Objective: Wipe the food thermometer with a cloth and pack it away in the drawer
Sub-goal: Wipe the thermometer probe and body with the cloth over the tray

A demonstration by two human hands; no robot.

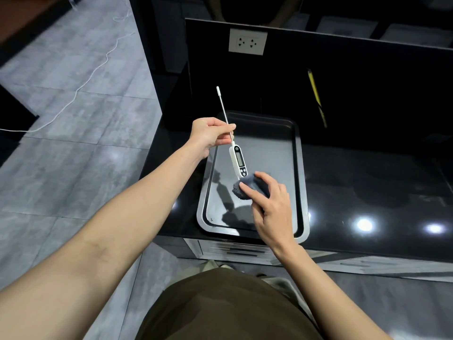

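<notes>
The left hand (210, 136) pinches the thermometer (237, 158) by its thin metal probe, thumb and fingers curled round the shaft just above the white body, so the probe runs up toward eleven o'clock and its white-capped tip stands over the dark counter (367, 182). The body, with its small screen and buttons facing up, hangs down toward five o'clock from that grip, held in the air above the tray (300, 168). The right hand (272, 207) grips a bunched grey cloth (245, 188), fingers and thumb curled round it, and the cloth is pressed against the lower end of the thermometer body, which it covers. Both hands work over the tray, a shallow grey metal one with a raised rim that lies on the glossy black counter with its near edge at the counter's front; shadows of the thermometer and hands fall on its floor. At one o'clock from the tray a yellow pencil (313, 87) leans against the black back panel, well apart from the hands. At twelve o'clock, high on that panel, sits a white double socket (247, 42). Below the counter's front edge, at six o'clock from the tray, pale drawer fronts (240, 251) show, shut as far as I can tell. To the left the grey tiled floor (73, 168) carries a white cable (81, 84) snaking away toward ten o'clock. The person's brown clothing fills the bottom of the view.
</notes>
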